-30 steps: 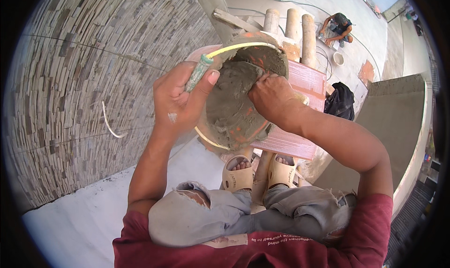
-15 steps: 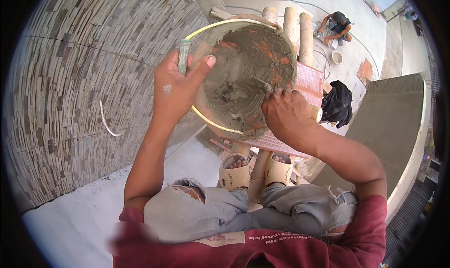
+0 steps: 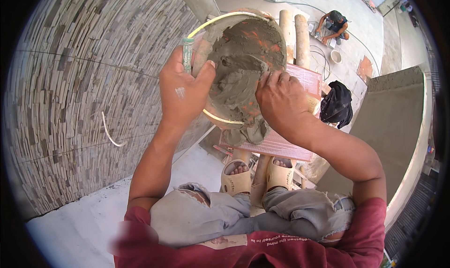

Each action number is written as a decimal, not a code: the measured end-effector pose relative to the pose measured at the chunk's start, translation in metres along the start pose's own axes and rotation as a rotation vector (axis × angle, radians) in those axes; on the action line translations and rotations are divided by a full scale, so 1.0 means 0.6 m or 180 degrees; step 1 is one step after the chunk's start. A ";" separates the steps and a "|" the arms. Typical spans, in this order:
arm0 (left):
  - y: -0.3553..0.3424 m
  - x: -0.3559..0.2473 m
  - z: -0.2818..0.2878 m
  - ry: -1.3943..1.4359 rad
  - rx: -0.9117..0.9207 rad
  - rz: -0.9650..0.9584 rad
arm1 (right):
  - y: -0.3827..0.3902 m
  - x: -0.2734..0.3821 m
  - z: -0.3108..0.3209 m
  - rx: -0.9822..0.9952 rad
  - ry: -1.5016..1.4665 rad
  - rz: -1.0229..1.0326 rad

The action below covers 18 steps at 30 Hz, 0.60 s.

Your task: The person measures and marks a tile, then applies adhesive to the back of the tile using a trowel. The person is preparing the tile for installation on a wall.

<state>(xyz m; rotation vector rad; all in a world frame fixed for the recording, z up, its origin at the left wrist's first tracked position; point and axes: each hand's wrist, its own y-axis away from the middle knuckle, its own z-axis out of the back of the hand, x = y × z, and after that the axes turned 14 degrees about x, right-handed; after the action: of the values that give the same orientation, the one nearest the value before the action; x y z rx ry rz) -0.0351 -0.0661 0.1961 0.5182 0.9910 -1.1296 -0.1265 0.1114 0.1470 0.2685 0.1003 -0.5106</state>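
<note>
A bucket with a yellow wire handle is tilted in front of me, wet grey mortar coating its inside. My left hand is closed on its left rim, thumb inside, beside the green handle grip. My right hand is a fist at the bucket's right side, closed round what looks like a trowel; the mortar-covered blade shows only in part. A lump of mortar hangs over the near rim onto a pinkish ribbed tile below.
Beneath the tile are wooden poles and my sandalled feet. Stone-strip wall rises at left, a grey plastered slab at right. A black cloth bundle lies beside the tile. Farther off, a person crouches near a pail.
The bucket has shifted slightly left and tipped more toward me. Mortar has come out over its near rim onto the tile. My right hand has moved slightly up and left.
</note>
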 end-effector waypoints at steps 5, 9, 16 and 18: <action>0.010 0.007 -0.005 0.0443 -0.0058 -0.0182 | -0.052 0.000 -0.005 0.0130 0.0241 -0.0165; 0.021 0.002 0.005 -0.0363 0.0042 -0.0686 | -0.071 0.013 -0.008 0.0527 0.0144 0.0125; 0.021 -0.017 0.043 -0.0940 -0.0063 -0.1389 | -0.086 -0.031 -0.013 0.1019 -0.1424 0.0838; 0.024 -0.022 0.055 -0.1081 0.0073 -0.1466 | -0.089 -0.033 -0.026 0.1280 -0.1721 0.0877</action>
<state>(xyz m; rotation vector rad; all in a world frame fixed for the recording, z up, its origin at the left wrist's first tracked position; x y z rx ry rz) -0.0106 -0.0797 0.2217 0.1033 0.8174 -1.5802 -0.1704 0.0799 0.1230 0.5189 -0.5644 -0.3104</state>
